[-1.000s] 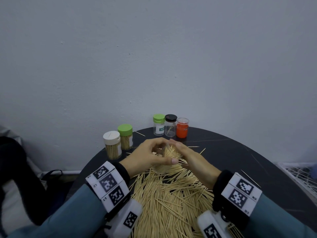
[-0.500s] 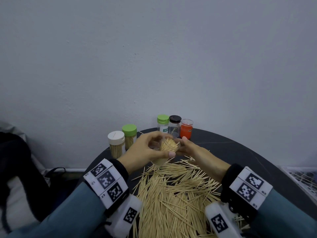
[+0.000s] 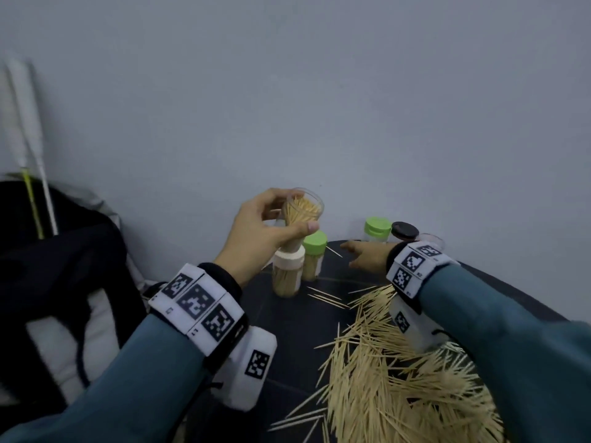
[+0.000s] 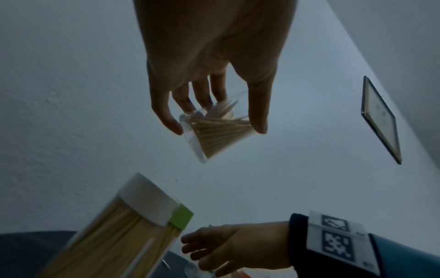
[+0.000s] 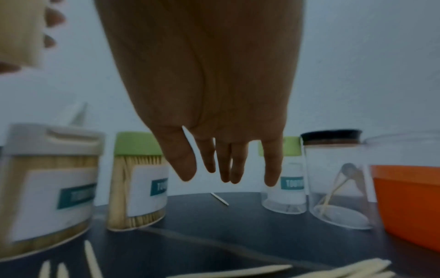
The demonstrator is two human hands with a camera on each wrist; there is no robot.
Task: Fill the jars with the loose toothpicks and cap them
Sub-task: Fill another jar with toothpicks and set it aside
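My left hand (image 3: 271, 225) holds a clear uncapped jar (image 3: 302, 212) full of toothpicks, raised above the white-capped jar (image 3: 287, 270). In the left wrist view its fingers (image 4: 166, 116) and thumb curl round the jar (image 4: 214, 135). My right hand (image 3: 364, 255) reaches flat over the black table toward the back jars, holding nothing; its fingers (image 5: 223, 165) hang straight. A big heap of loose toothpicks (image 3: 399, 378) lies at the front right. A full green-capped jar (image 3: 314, 257) stands beside the white-capped one.
At the back stand a near-empty green-capped jar (image 5: 284, 178), a black-lidded clear jar (image 5: 338, 180) with a few picks and an orange container (image 5: 409, 203). A dark bag (image 3: 64, 282) sits left of the round table (image 3: 287, 330). The wall is close behind.
My left hand lifted the filled jar up and left, above the white-capped jar. My right hand let go of it and moved out toward the jars at the back.
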